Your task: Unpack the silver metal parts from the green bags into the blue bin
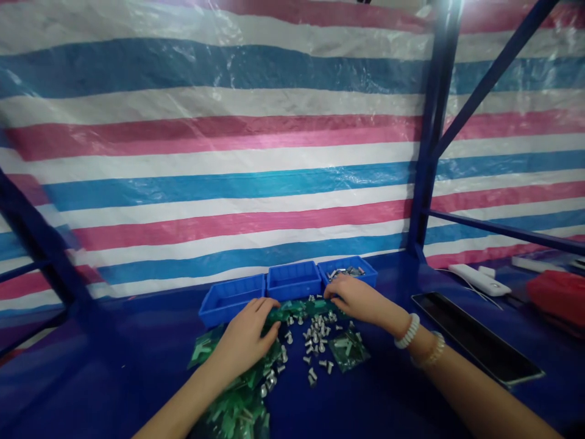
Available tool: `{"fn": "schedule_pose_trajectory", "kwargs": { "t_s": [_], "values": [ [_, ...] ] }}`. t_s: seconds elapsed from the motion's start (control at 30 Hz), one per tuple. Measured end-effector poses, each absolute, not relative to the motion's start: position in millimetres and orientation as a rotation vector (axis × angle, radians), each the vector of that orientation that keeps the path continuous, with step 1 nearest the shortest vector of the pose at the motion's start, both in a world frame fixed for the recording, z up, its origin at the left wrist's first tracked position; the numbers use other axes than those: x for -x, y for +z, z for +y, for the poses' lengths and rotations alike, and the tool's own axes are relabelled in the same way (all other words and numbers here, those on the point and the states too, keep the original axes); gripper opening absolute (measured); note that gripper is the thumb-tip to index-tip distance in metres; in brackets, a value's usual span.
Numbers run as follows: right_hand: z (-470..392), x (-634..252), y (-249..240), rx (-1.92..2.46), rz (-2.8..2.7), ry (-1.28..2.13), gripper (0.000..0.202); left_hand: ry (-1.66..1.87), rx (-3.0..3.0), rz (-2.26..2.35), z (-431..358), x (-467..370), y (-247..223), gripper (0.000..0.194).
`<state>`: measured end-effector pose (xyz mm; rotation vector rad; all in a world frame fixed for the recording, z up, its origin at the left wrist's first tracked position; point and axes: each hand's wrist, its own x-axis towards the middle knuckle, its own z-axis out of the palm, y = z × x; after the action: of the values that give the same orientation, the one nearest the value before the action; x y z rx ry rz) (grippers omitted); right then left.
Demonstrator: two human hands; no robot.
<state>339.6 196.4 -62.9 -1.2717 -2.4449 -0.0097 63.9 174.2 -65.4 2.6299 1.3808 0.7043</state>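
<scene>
A strip of green plastic bag (297, 310) stretches between my two hands. My left hand (247, 332) has its curved fingers at the strip's left end, with the thumb lower. At the other end, my right hand (359, 299) bends its fingers and thumb around the green plastic; the exact grip is partly hidden. Loose silver screws (317, 332) lie scattered on the blue tabletop below the strip. More green plastic bags (237, 402) are heaped under and beside my left forearm. A small clear bag (348, 350) with metal pieces inside lies below my right hand.
Behind my hands stand a left blue bin (233, 297), a middle blue bin (294, 280) and a right blue bin (372, 274) holding metal parts. A dark flat-screened device (475, 338), a white device (479, 279) and a red item (557, 299) lie rightward. Blue frame posts (427, 152) border the table.
</scene>
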Motion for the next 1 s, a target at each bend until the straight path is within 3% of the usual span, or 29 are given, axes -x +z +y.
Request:
{"fn": "schedule_pose_trajectory", "kwargs": {
  "t_s": [0.2, 0.53, 0.77, 1.0],
  "values": [
    [194.2, -347.3, -57.1, 1.362, -2.451, 0.021, 0.033, 0.603, -2.59, 1.364, 183.1, -57.5, -66.2, 0.033],
    [187.1, -338.4, -75.2, 1.241, -2.57, 0.103, 0.042, 0.749, -2.472, 1.208, 184.0, -61.3, -59.4, 0.023],
    [180.6, -324.5, -75.5, 1.221, -2.485, 0.062, 0.039, 0.764, -2.571, 1.227, 175.7, -64.8, -50.2, 0.016],
    [147.8, -284.2, -82.5, 0.783, -2.482, 0.171, 0.028, 0.574, -2.753, 1.246, 162.1, -68.9, -46.1, 0.013]
  ]
}}
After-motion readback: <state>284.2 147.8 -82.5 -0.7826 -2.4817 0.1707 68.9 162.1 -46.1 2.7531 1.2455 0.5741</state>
